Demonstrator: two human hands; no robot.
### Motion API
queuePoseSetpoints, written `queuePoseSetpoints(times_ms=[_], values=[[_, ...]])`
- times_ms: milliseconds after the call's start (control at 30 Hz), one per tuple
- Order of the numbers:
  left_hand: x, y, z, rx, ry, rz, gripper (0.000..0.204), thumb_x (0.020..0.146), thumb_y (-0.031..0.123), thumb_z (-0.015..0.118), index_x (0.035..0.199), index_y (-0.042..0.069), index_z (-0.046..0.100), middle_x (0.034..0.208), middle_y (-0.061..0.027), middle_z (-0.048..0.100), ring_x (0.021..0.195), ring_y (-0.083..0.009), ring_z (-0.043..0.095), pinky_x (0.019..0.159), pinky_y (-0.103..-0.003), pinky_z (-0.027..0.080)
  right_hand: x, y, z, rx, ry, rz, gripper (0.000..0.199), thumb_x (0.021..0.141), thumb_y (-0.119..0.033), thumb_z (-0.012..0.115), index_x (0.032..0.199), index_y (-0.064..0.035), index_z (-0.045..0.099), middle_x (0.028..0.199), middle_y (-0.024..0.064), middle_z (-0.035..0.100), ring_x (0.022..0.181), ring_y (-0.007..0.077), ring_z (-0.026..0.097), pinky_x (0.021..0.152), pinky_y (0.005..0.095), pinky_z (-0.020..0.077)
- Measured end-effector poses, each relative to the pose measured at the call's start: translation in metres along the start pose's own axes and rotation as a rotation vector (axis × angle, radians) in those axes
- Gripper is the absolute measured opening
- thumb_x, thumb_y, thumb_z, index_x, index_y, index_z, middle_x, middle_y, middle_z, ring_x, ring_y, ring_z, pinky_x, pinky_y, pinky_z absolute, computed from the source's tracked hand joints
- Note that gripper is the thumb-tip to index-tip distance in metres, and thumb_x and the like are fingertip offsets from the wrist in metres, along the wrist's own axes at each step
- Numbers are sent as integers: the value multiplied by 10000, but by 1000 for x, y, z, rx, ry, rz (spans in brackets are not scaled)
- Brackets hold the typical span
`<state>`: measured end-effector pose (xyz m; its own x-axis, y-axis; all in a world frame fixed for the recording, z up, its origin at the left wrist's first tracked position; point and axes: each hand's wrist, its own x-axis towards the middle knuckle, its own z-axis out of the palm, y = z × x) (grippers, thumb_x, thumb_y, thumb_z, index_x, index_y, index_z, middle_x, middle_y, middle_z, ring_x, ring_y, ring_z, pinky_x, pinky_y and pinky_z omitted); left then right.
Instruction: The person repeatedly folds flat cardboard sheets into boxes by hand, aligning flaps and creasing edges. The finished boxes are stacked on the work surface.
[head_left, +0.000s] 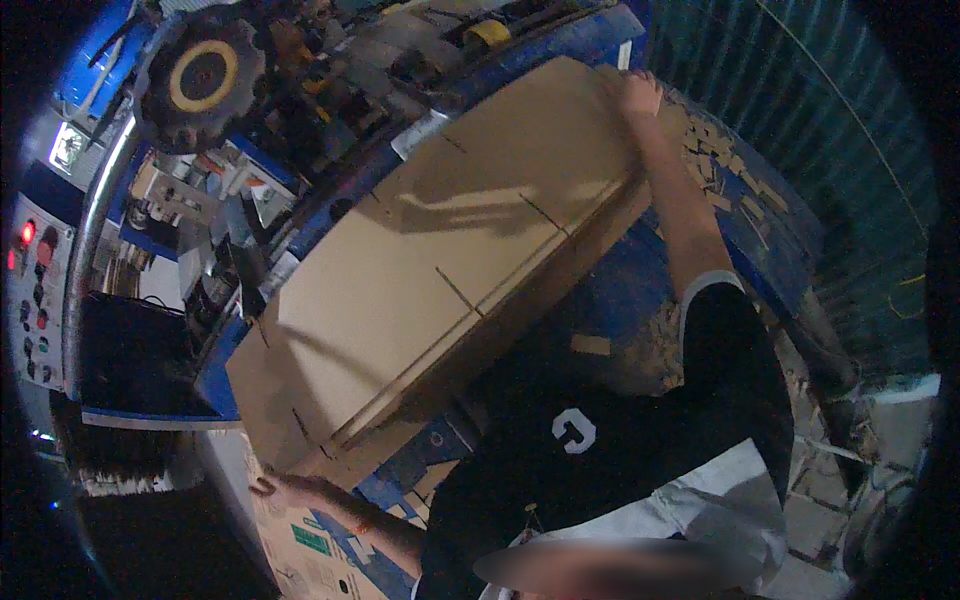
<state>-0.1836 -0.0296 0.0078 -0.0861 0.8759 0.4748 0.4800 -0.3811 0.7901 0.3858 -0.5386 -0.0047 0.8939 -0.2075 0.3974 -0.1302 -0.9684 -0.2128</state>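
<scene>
A long, thick stack of slotted brown cardboard sheets (pixel 400 290) lies slantwise in front of me, from lower left to upper right. Several short dark slots cut into its top face, and shadows fall across it. My right hand (pixel 638 97) is on the far right end, with the fingers bent over the edge and slightly blurred. At the near left corner, my left hand (pixel 290 495) is against the stack with curled fingers. The underside of the stack and part of the left fingers' contact with it are hidden.
Beyond the stack stands a blue machine with a large dark handwheel (pixel 203 80). A control panel (pixel 42 290) with a lit red lamp is at the left. Cardboard scraps (pixel 715 150) litter the blue surface at right. A printed cardboard piece (pixel 300 540) lies below my left hand.
</scene>
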Motion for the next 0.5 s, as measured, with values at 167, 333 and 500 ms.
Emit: queuePoseSetpoints(times_ms=[167,333,500], values=[[31,-7,-19,-740,31,-56,482,948,233,446,1338,-19,317,1360,-211,384,1311,-363,314,1068,-480,328,37,-1,8,152,-147,185,408,833,-438,545,1111,-157,642,1205,101,592,1116,312,562,924,484,436],[42,-24,-6,-908,-67,-493,511,964,312,395,1322,-50,351,1290,-209,452,1218,-336,435,1032,-455,372,56,21,14,-23,-160,-27,349,891,-291,463,1115,-63,602,1142,172,613,1041,356,600,864,489,486],[54,-79,7,-590,-454,-564,459,922,265,499,1271,-32,466,1248,-199,509,1142,-294,502,964,-443,422,78,60,8,129,-99,218,352,903,-208,455,1188,-3,485,1043,216,625,1010,362,611,842,470,506]])
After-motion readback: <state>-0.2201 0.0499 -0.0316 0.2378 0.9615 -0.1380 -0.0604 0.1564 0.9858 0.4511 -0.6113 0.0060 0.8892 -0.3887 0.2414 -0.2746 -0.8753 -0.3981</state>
